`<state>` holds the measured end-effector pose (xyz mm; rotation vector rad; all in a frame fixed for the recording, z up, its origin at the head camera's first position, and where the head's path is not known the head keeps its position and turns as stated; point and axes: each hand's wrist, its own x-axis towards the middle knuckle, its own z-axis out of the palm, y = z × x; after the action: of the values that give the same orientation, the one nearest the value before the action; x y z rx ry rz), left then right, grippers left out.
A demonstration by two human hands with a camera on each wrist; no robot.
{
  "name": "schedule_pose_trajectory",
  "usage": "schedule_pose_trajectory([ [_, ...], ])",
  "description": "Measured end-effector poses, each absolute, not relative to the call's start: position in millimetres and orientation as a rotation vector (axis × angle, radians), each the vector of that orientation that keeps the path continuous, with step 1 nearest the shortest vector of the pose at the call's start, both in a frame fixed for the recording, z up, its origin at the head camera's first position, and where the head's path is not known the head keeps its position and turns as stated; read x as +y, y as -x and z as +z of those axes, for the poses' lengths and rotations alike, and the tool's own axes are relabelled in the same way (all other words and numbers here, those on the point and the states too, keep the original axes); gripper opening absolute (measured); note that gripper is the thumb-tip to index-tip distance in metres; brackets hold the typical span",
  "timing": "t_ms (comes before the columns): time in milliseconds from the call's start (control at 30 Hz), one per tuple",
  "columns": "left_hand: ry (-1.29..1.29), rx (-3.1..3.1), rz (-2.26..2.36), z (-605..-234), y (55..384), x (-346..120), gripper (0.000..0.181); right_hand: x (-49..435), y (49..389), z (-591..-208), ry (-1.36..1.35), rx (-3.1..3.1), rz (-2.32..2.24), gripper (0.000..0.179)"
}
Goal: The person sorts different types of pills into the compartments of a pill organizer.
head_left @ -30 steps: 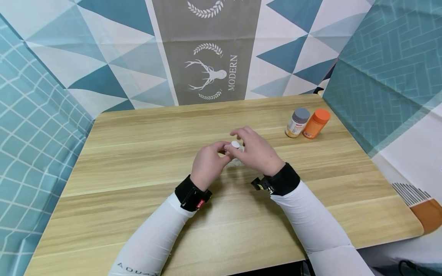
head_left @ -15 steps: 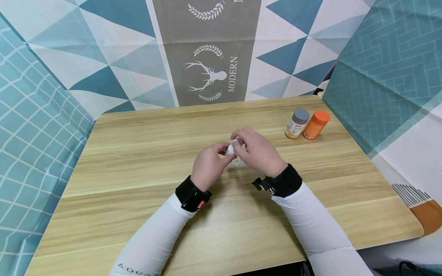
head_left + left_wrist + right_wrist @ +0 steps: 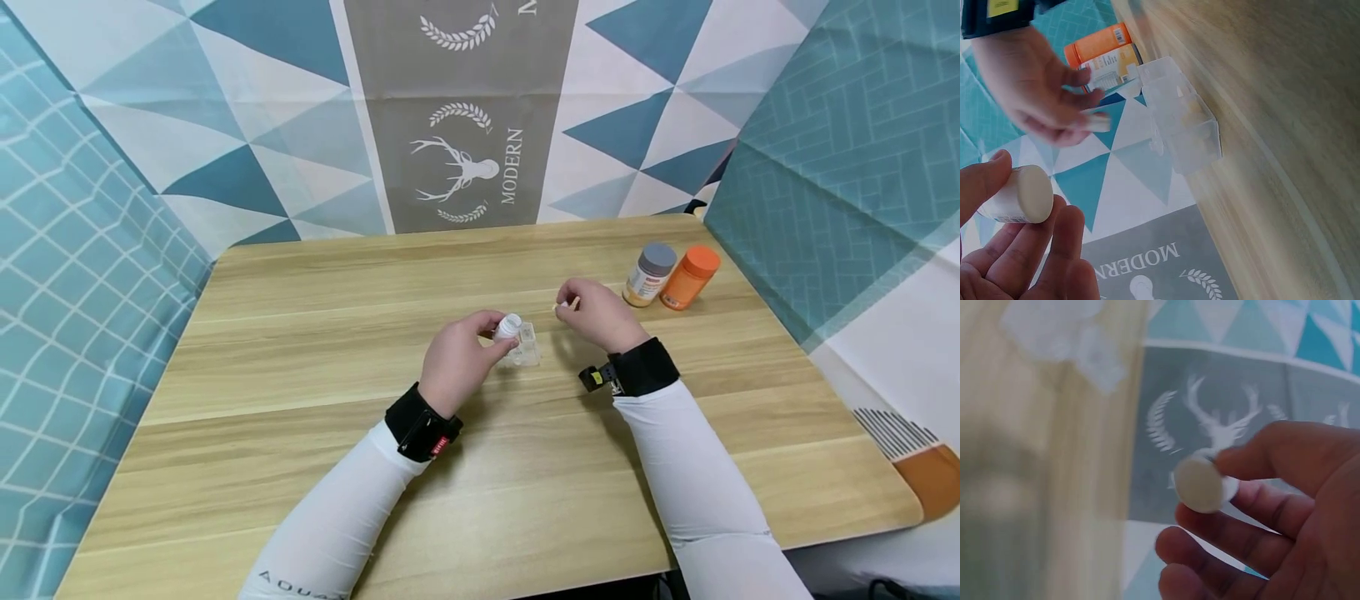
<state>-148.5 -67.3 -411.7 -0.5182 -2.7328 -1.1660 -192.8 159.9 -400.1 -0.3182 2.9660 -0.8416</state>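
My left hand (image 3: pixel 459 362) holds a small white bottle (image 3: pixel 509 326) between thumb and fingers, its top tilted up and away. In the left wrist view the round base of this bottle (image 3: pixel 1035 194) faces the camera. My right hand (image 3: pixel 598 317), apart from the bottle and to its right, pinches a small round white cap (image 3: pixel 1199 483) between thumb and fingertips. A clear plastic pill box (image 3: pixel 528 350) with compartments sits on the table just beyond the left fingertips, partly hidden by them. Something yellowish shows blurred inside the pill box (image 3: pixel 1175 115) in the left wrist view.
A grey-capped bottle (image 3: pixel 649 275) and an orange bottle (image 3: pixel 690 278) stand side by side at the back right of the wooden table (image 3: pixel 300 333). Patterned cloth (image 3: pixel 465 100) hangs behind the table and along both sides.
Both hands were together at the white bottle. My right hand has moved off to the right with the cap, while the left stays nearly in place and the pill box shows more.
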Motion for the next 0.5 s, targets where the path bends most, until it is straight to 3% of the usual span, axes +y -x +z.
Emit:
schedule_pose_trajectory([
  [500, 0.51, -2.785, -1.123, -412, 147, -67, 0.036, 163, 212, -446, 0.257, 2.87, -0.642, 0.012],
])
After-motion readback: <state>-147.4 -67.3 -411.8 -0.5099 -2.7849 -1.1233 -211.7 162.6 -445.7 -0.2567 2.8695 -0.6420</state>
